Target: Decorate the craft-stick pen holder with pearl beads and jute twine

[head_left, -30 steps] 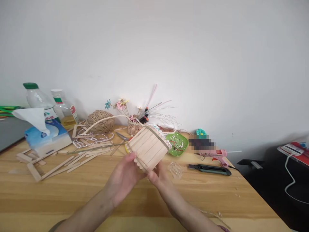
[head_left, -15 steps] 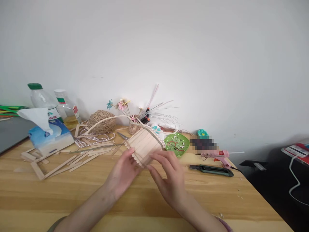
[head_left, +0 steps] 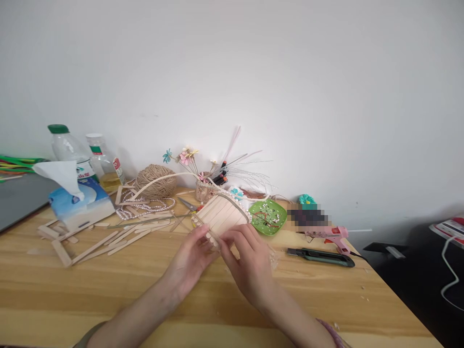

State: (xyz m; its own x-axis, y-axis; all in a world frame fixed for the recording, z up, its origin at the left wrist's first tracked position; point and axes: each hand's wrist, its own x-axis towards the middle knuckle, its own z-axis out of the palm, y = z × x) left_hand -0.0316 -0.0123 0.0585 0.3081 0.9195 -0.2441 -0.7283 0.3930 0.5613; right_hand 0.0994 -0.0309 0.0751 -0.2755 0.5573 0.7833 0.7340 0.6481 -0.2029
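Note:
A small basket [head_left: 227, 216] built from pale craft sticks, with scalloped stick ends, lies tilted between my hands. Pearl trim and a tan band run along its far edge. My left hand [head_left: 190, 258] grips it from the lower left, thumb over the near edge and fingers behind. At that near edge, a thin brown cord [head_left: 206, 227] runs across the sticks. My right hand [head_left: 250, 263] pinches the cord by the basket's near right corner; its fingertips are partly hidden. Blurred strands [head_left: 272, 258] hang beside my right hand.
Loose craft sticks [head_left: 125, 239], a tissue pack [head_left: 78, 203] and a twine ball [head_left: 155, 181] lie left. Scissors [head_left: 186, 204] rest behind the basket. On the right are a green dish [head_left: 268, 217] of beads, a utility knife [head_left: 322, 257] and a pink glue gun [head_left: 339, 237].
My right hand's spread fingers have closed together at the basket's near edge. The basket has tilted a little, and the cord now shows more plainly along that edge. The whole view has shifted slightly.

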